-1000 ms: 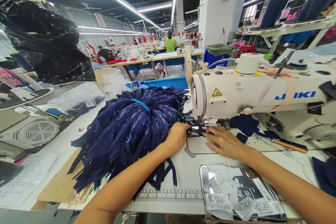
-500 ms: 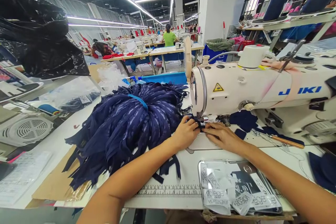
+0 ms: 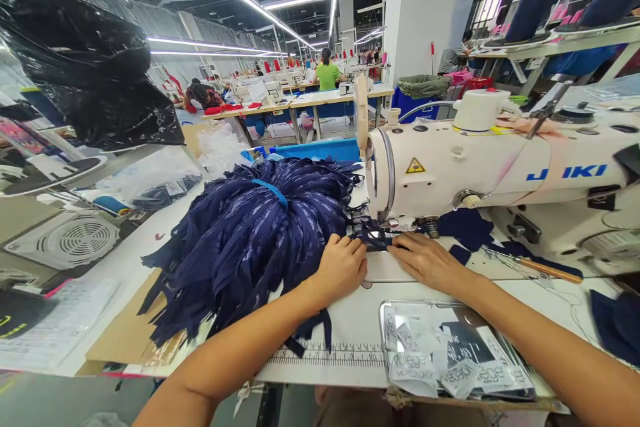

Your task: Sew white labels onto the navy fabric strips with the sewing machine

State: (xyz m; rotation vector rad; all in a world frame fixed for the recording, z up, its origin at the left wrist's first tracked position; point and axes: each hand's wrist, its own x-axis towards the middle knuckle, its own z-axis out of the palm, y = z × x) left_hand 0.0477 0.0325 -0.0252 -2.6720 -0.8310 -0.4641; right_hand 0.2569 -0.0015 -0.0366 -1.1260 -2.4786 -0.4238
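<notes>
Beneath the needle area of a white sewing machine (image 3: pixel 420 167), a narrow navy strap (image 3: pixel 377 240) lies on the machine bed. My right hand (image 3: pixel 425 259) comes in from the right, its fingers close together and their tips pinching the strap's near end. To the left, my left hand (image 3: pixel 344 268) is closed with curled fingers beside the strap's other end; what it grips is hidden. Against that hand spreads a big bundle of navy lace-trimmed straps (image 3: pixel 260 233), bound by a blue band (image 3: pixel 270 192).
A clear tray (image 3: pixel 385 347) of printed labels sits at the front, near a ruler strip (image 3: pixel 330 353). Wooden-handled thread tool (image 3: pixel 550 269) and navy scraps (image 3: pixel 465 230) lie right. A black plastic-covered object (image 3: pixel 100 73) stands left; co-workers sit farther back.
My left hand has moved left and nearer to me, away from the needle, exposing more of the strap. My right hand stays almost in place. The view has shifted slightly.
</notes>
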